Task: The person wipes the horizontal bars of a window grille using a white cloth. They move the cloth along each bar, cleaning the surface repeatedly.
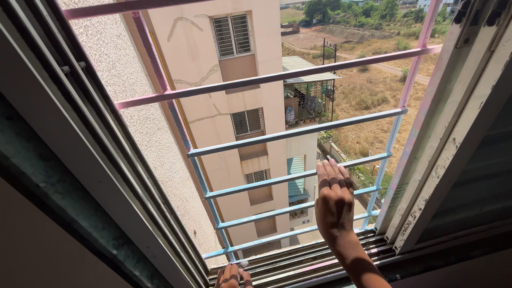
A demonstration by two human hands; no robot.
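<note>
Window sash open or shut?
Open: sash is slid to the side, grille bare. Right hand reaches through to the bars.

1. We note the window grille [298, 133]: upper bars pink, lower bars pale blue.
2. The sliding frame [453, 144] at right is off-white with chipped patches and pink smears.
3. The track sill [298, 261] is dark grey, striped by its rails, with one pink streak.
4. The building outside [213, 101] is beige, marked by paler wavy patch lines.
5. The ground beyond [368, 90] is dry yellow-brown; trees are green.
</note>
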